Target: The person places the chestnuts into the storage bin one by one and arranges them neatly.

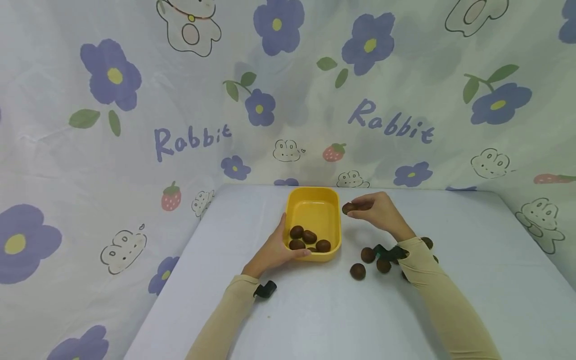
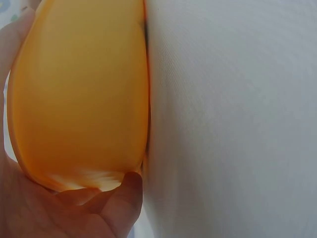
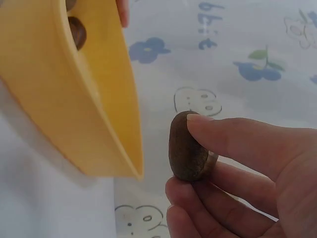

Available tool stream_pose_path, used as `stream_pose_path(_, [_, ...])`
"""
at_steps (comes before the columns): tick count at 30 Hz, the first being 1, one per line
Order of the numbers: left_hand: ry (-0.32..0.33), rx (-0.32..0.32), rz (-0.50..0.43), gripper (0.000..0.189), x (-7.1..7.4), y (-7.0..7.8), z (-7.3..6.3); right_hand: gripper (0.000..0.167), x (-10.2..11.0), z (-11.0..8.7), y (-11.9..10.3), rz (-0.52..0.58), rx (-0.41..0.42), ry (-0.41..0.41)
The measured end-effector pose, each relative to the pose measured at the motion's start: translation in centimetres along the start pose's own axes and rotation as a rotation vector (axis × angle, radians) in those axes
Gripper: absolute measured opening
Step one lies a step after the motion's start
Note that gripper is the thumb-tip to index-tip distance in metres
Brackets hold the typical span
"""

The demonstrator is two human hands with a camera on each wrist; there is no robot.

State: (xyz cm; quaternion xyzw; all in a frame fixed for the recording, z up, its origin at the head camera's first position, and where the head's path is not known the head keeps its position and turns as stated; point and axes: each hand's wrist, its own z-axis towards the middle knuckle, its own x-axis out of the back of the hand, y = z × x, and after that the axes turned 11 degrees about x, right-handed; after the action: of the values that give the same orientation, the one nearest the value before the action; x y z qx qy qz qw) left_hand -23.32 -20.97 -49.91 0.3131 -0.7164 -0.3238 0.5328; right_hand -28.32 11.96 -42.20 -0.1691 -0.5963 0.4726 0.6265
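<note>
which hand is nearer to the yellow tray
Left. The left hand grips the yellow tray by its near left corner; the right hand pinches a nut just off the tray's right side, not touching.

White tabletop [image 1: 297,320], plain surface. A yellow tray [image 1: 315,215] sits on it toward the far edge, set lengthwise. Loose brown nuts [image 1: 357,271] lie scattered to the tray's right, nearer the front; several partly hidden behind the person's right sleeve [image 1: 434,295], exact count unclear.

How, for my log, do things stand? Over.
Left hand grips yellow container. Right hand pinches brown nut, beside container, not inside. Nothing visible between nut and container.
</note>
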Motion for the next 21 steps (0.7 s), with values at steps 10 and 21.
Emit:
stream_pose_path(10, [0.002, -0.021, -0.014, 0.142, 0.0, -0.1, 0.1, 0.044, -2.1, 0.6, -1.2, 0.007, 0.015, -0.020])
stream_pose_path(21, [0.006, -0.027, -0.006, 0.144, 0.0, -0.2, 0.1, 0.038, -4.4, 0.9, -1.8, -0.039, 0.017, -0.057])
